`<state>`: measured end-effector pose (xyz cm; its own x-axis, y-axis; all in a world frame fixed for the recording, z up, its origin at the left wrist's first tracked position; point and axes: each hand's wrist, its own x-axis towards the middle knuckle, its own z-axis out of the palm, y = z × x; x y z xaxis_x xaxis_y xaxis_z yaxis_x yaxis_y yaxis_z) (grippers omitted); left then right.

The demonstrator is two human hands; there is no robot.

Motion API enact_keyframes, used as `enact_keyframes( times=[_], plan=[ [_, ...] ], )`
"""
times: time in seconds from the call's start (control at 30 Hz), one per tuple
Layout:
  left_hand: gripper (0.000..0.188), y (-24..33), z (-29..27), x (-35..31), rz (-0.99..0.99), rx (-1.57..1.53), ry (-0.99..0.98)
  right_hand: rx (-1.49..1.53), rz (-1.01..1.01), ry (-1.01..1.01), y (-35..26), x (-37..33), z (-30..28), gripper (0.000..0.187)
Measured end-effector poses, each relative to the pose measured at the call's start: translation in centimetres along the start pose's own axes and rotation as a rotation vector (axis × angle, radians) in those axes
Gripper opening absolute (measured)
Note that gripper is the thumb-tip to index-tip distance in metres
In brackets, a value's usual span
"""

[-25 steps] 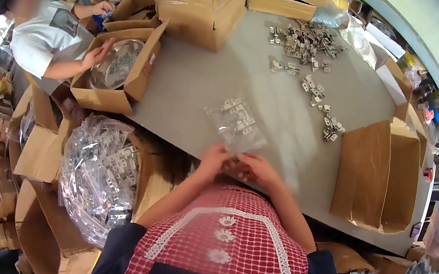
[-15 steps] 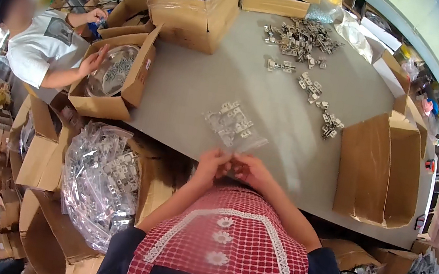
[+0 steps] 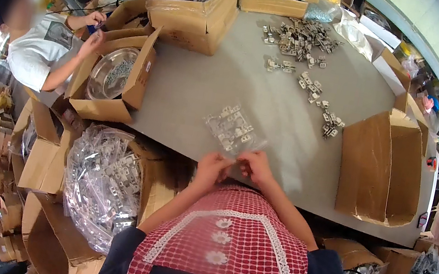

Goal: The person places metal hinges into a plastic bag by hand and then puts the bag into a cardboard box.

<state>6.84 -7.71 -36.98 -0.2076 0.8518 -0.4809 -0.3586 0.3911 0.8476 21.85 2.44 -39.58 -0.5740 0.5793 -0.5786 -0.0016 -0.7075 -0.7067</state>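
Both hands, left hand (image 3: 210,168) and right hand (image 3: 254,167), are pinching shut the near edge of the clear bag (image 3: 234,130) of hinges on the table (image 3: 192,92), likely sealing it; next move calls for pressing along the edge.

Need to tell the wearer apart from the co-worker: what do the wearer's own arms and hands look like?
Left hand and right hand are bare: no gloves, rings or watch visible. Forearms are uncovered; dark navy short sleeves end near the elbows, beside a red-and-white checked apron with white lace trim.

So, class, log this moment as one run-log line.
left hand: pinching bag edge | right hand: pinching bag edge | clear bag of metal parts: flat on grey table | loose hinges: far side
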Motion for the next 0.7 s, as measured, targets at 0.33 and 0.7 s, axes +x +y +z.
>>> enact_keyframes(
  times=[0.33,0.7],
  plan=[
    [0.018,0.0,-2.4,-1.2,-0.057,-0.013,0.020,-0.107,0.075,-0.084,-1.0,0.4,-2.5,0.027],
    [0.016,-0.7,-1.7,-0.6,-0.056,0.007,-0.030,-0.103,0.068,-0.033,0.0,0.3,-1.1,0.019]
  ],
)
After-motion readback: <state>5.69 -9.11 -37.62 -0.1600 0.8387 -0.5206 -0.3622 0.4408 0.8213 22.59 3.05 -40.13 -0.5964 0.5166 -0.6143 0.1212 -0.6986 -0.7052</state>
